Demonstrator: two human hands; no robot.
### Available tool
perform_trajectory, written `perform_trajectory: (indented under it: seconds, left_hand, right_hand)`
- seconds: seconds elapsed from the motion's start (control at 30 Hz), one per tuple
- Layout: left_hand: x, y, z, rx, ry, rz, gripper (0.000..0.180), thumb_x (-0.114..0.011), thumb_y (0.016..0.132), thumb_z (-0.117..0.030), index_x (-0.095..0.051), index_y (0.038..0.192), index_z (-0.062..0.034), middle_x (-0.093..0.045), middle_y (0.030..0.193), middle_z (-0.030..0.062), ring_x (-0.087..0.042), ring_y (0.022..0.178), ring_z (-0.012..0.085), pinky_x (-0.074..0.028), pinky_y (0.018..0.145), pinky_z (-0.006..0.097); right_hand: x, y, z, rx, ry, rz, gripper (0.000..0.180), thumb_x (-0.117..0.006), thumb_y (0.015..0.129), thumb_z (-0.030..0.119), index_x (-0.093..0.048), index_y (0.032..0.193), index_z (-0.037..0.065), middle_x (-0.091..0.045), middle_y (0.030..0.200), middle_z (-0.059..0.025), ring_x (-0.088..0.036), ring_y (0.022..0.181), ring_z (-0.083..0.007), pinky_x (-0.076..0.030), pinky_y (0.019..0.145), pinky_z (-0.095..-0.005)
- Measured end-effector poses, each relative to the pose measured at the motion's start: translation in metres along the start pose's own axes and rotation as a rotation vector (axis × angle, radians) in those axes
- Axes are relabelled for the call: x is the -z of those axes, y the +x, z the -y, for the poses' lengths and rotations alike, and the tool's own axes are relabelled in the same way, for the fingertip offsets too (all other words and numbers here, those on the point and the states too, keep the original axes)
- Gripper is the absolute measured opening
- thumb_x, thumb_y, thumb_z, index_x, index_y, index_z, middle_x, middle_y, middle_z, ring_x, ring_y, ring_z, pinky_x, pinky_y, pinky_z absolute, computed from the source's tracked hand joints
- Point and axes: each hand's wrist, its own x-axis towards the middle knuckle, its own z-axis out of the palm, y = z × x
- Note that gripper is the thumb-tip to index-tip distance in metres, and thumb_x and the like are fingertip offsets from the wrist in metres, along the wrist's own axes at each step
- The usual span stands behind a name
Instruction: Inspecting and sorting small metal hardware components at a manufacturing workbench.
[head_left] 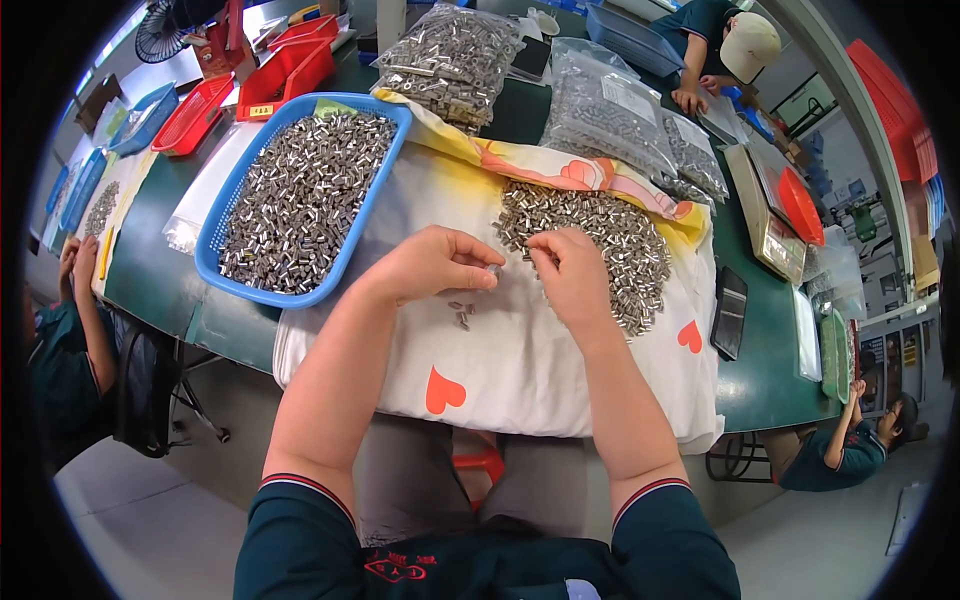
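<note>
My left hand [432, 262] is curled over a white cloth [520, 350] with red hearts and pinches a small silver metal sleeve [493, 270] at its fingertips. A few loose sleeves [462, 314] lie just below it. My right hand [572, 275] rests at the near edge of a heap of the same small metal sleeves [600, 245] on the cloth, its fingers bent down into the pieces. Whether it holds one is hidden.
A blue tray [385, 165] full of metal sleeves sits to the left on the green table [150, 270]. Clear bags of parts [450, 55] lie behind, red baskets [290, 70] beyond. A black phone [730, 312] lies right. Other people sit around the table.
</note>
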Motion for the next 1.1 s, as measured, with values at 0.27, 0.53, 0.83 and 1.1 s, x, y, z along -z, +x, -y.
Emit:
perform_trajectory:
  seconds: [0.27, 0.53, 0.83, 1.1]
  left_hand:
    - [0.002, -0.002, 0.001, -0.024, 0.009, 0.056, 0.028, -0.066, 0.074, -0.005, -0.059, 0.100, 0.0026, -0.063, 0.083, 0.0060, -0.058, 0.074, 0.0080, -0.048, 0.066, 0.020]
    - [0.001, 0.005, 0.006, -0.097, -0.125, -0.024, 0.030, -0.065, 0.074, -0.004, -0.056, 0.102, 0.0030, -0.062, 0.086, 0.0057, -0.058, 0.076, 0.0095, -0.047, 0.069, 0.021]
    - [0.000, 0.007, 0.007, -0.164, -0.134, -0.050, 0.031, -0.064, 0.074, -0.003, -0.056, 0.103, 0.0041, -0.061, 0.087, 0.0071, -0.058, 0.076, 0.0105, -0.047, 0.071, 0.022]
    - [0.000, 0.011, 0.013, -0.146, -0.080, -0.066, 0.029, -0.063, 0.074, -0.001, -0.056, 0.102, 0.0050, -0.061, 0.090, 0.0088, -0.059, 0.078, 0.0115, -0.048, 0.070, 0.022]
  right_hand:
    - [-0.025, -0.004, 0.003, 0.269, -0.468, -0.048, 0.010, -0.061, 0.065, 0.009, -0.063, 0.074, 0.010, -0.052, 0.078, -0.0031, -0.049, 0.081, -0.0212, -0.038, 0.073, -0.0352]
    - [-0.007, -0.004, 0.020, 0.027, -0.090, 0.061, 0.006, -0.059, 0.072, 0.006, -0.061, 0.078, 0.005, -0.057, 0.081, -0.0041, -0.054, 0.078, -0.0177, -0.043, 0.069, -0.0306]
    - [-0.003, -0.009, 0.023, -0.086, 0.373, 0.150, 0.009, -0.060, 0.073, 0.003, -0.060, 0.082, 0.002, -0.060, 0.077, -0.0042, -0.057, 0.071, -0.0114, -0.046, 0.063, -0.0246]
    - [-0.005, -0.012, 0.032, 0.215, -0.044, 0.048, 0.011, -0.061, 0.070, 0.004, -0.061, 0.081, 0.003, -0.060, 0.074, -0.0069, -0.059, 0.069, -0.0177, -0.047, 0.063, -0.0268]
